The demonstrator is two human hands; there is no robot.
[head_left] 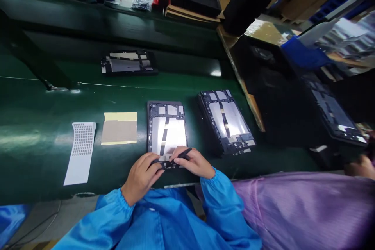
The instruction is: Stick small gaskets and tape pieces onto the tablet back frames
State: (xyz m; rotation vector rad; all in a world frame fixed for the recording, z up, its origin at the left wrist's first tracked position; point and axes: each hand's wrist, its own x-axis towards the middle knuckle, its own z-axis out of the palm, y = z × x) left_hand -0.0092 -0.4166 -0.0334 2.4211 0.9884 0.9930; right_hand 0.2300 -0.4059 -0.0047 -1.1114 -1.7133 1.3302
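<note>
A white dotted sticker sheet (80, 152) and a tan card with yellow edges (119, 129) lie side by side on the green surface (35, 97). A stack of tablet frames (227, 121) sits to the right, and a lone frame (129, 62) lies farther back.

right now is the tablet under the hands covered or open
Open: the tablet lies flat on the green belt, bare metal plates and inner parts facing up, no cover.
</note>
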